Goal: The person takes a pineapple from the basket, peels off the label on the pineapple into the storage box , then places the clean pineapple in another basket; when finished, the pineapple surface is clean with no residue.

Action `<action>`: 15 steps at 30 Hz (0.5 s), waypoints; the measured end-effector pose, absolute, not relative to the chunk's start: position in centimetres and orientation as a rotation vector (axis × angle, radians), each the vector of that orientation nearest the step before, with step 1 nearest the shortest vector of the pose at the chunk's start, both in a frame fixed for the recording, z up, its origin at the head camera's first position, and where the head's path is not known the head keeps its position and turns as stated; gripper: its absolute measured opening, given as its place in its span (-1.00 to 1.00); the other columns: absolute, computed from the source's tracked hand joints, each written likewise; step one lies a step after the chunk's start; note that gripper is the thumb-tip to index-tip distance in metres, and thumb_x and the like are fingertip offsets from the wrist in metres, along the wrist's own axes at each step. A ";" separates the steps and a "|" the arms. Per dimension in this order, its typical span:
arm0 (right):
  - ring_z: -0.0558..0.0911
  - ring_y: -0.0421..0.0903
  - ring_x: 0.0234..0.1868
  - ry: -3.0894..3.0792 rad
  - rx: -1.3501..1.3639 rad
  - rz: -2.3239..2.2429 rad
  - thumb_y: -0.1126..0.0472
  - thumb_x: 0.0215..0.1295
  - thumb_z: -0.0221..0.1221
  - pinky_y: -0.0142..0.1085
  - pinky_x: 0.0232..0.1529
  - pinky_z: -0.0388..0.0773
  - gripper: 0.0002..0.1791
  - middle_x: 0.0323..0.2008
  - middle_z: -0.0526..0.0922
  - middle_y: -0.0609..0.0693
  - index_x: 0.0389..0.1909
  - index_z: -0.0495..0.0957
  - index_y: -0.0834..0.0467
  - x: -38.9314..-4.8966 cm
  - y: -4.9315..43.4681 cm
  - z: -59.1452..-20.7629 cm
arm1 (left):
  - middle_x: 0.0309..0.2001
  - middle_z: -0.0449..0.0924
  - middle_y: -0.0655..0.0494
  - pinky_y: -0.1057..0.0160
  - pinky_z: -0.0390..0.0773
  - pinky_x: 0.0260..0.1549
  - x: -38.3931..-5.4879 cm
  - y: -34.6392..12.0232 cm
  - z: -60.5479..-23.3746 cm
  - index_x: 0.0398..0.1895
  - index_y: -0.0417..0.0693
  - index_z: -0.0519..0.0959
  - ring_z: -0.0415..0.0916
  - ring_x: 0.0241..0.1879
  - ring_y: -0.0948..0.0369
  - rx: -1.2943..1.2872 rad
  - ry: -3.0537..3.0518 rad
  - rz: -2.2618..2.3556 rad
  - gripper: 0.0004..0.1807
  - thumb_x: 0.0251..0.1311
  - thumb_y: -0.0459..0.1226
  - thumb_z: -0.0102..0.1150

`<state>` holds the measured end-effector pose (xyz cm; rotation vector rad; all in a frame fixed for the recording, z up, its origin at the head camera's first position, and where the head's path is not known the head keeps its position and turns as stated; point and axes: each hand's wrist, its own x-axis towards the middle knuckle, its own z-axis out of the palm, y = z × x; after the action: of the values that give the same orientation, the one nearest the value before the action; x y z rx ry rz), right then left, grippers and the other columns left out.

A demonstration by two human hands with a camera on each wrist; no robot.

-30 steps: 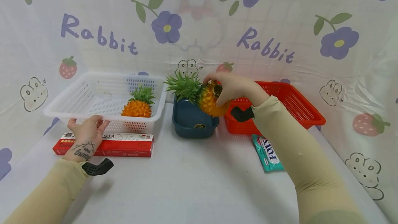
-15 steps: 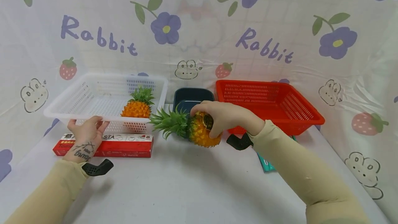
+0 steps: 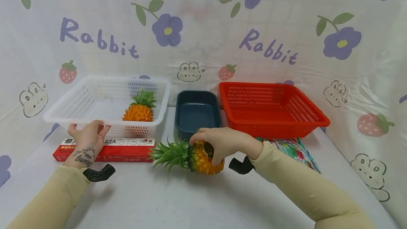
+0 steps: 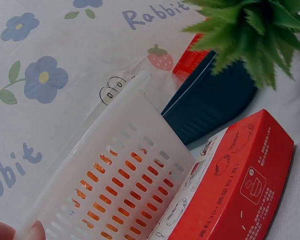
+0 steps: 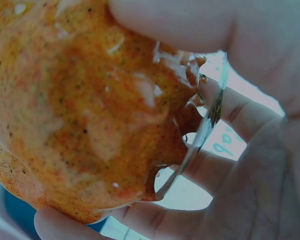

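Note:
My right hand [image 3: 224, 145] grips a pineapple toy or fruit with an orange body [image 3: 203, 158] and green leaves, lying sideways with its crown to the left, just in front of the blue basin [image 3: 197, 130]. Up close in the right wrist view, thumb and fingers curl round the glossy orange pineapple [image 5: 85, 115], which has a clear plastic strip. My left hand [image 3: 87, 139] pinches the front rim of the white basket [image 3: 163, 110]. Inside that basket, at its right, sits a second pineapple [image 3: 138, 112]. In the left wrist view, part of a thumb shows at the rim.
Below the white basket lies a red and white pasta box [image 3: 127, 151]. To the right stands a red basket [image 3: 273, 126], and a colourful packet [image 3: 297, 151] lies in front of it, partly behind my right forearm. A printed cloth [image 3: 203, 27] hangs behind.
My right hand has brought the pineapple from over the blue basin forward and down, toward me. The left hand stays on the white basket's rim.

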<state>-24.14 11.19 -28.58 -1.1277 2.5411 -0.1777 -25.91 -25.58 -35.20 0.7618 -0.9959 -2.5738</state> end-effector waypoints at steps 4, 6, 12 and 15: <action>0.46 -0.18 -0.23 2.539 -1.149 -0.147 0.34 -0.20 0.35 -0.37 -0.47 0.49 -0.23 0.01 0.40 -0.17 0.12 0.36 -0.18 -24.1 11.1 -29.6 | 0.20 0.10 0.33 0.14 0.44 0.00 -25.9 -25.6 -35.3 0.19 0.67 -0.21 0.18 0.26 0.23 0.783 -0.989 -2.577 0.02 0.02 -0.38 0.29; 0.46 -0.17 -0.23 2.541 -1.147 -0.139 0.34 -0.20 0.35 -0.37 -0.48 0.48 -0.22 0.02 0.40 -0.17 0.12 0.36 -0.19 -24.1 11.1 -29.9 | 0.21 0.09 0.33 0.15 0.45 0.00 -25.9 -25.6 -35.3 0.19 0.68 -0.23 0.17 0.27 0.23 0.774 -0.995 -2.577 0.03 0.02 -0.37 0.29; 0.44 -0.13 -0.19 2.540 -1.129 -0.134 0.33 -0.20 0.34 -0.36 -0.48 0.46 -0.23 0.05 0.40 -0.16 0.13 0.37 -0.19 -23.9 11.1 -30.3 | 0.25 0.08 0.33 0.15 0.43 0.02 -25.8 -25.7 -35.5 0.19 0.69 -0.26 0.17 0.28 0.22 0.767 -1.014 -2.569 0.04 0.02 -0.33 0.30; 0.43 -0.14 -0.15 2.538 -1.121 -0.149 0.34 -0.20 0.34 -0.36 -0.43 0.47 -0.23 0.05 0.40 -0.16 0.12 0.37 -0.18 -23.9 11.1 -30.5 | 0.25 0.01 0.33 0.20 0.40 0.09 -25.4 -25.2 -35.4 0.23 0.62 -0.27 0.13 0.23 0.26 0.836 -1.005 -2.557 0.02 0.05 -0.28 0.29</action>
<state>-23.87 11.11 -30.55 -1.1206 2.5384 -0.1487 -25.40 -25.16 -35.38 0.8357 -1.0048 -2.5567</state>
